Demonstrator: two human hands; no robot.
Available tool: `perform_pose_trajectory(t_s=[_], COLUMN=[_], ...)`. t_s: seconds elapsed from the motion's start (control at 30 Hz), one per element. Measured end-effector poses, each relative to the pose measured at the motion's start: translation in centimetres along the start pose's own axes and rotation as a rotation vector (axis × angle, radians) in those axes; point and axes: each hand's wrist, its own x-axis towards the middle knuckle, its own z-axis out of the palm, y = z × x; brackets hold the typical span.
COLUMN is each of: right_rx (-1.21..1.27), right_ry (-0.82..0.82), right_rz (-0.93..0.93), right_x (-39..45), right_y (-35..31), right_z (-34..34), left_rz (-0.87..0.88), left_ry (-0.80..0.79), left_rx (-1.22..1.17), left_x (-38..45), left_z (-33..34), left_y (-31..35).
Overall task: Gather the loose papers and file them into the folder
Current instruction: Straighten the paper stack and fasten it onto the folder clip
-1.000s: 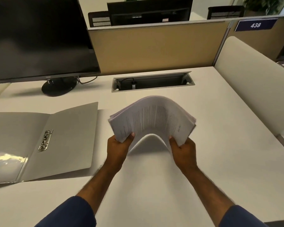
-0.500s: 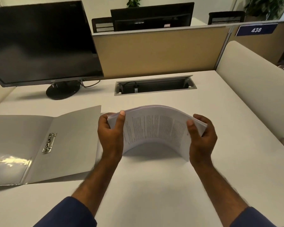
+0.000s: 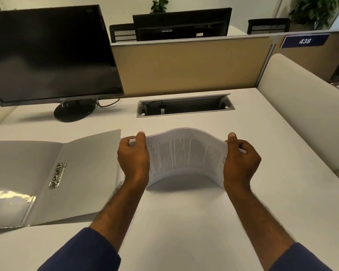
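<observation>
Papers (image 3: 186, 153) are being squared, bowed between left hand (image 3: 133, 159) and right hand (image 3: 241, 163) gripping their ends; next, carrying them to the open folder (image 3: 47, 180).

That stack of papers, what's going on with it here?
A person is holding the stack of papers by its two short ends, left hand on one side and right hand on the other, so it bows up in the middle just above the desk. A grey folder lies open to the left with its metal clip showing and nothing in it yet. So the papers look gathered but not filed.
</observation>
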Motion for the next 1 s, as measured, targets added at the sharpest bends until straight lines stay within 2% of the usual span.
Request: perform_pose_trajectory(t_s=[0.33,0.47,0.57,0.8,0.9,1.0], right_rx=[-0.003,0.151,0.183,0.152,0.118,0.077], right_ry=[-0.073,-0.309,-0.498,-0.771,-0.786,-0.707], right_rz=[-0.006,-0.023,0.035,0.16,0.207,0.163], right_x=[0.2,0.8,2.5,4.8,4.6,3.9], right_y=[-0.2,-0.3,0.7,3.7,5.1,5.3], right_z=[0.0,-1.0,-2.6,-3.9,-4.0,-3.6], left_rz=[0.047,0.092,0.086,0.003,0.016,0.067], left_ry=[-0.049,-0.248,-0.421,-0.68,-0.741,-0.715], left_rx=[-0.018,-0.081,-0.147,-0.115,-0.12,-0.136], left_x=[0.0,-0.1,0.9,3.0,2.9,2.3], left_z=[-0.3,-1.5,-2.8,-3.3,-3.2,-2.8], left_y=[-0.1,-0.4,-1.5,-3.8,-4.5,-4.9])
